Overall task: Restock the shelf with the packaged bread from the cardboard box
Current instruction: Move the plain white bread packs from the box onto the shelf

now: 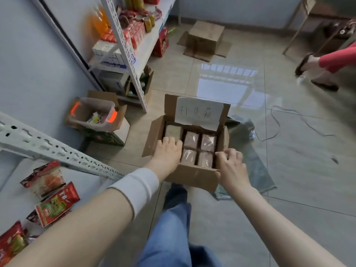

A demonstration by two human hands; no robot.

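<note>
The left hand (168, 151) reaches into the cardboard box (194, 177) and lies on the near-left bread pack. Its fingers bend down over the pack's far edge, but I cannot tell whether this grip has clenched on the pack. The right hand (233, 166) has its grip closed on the box's right wall near the front corner, with the fingers hooked over the top edge and the thumb at the near rim.

The other bread packs (191, 139) stand tight together inside the box with their clear-wrapped faces up. Each face's longer side runs from the box's near wall towards its far wall.

The box is open on top. Its far flap stands upright and carries a handwritten label (199, 113), and its left flap (152, 139) splays outward. Left of the box, a perforated rail (57, 153) edges the shelf (15, 189), where red snack packets (57, 203) lie. Right of the box the tiled floor (298, 180) spreads wide, with a thin cable (277, 124) lying on it.
</note>
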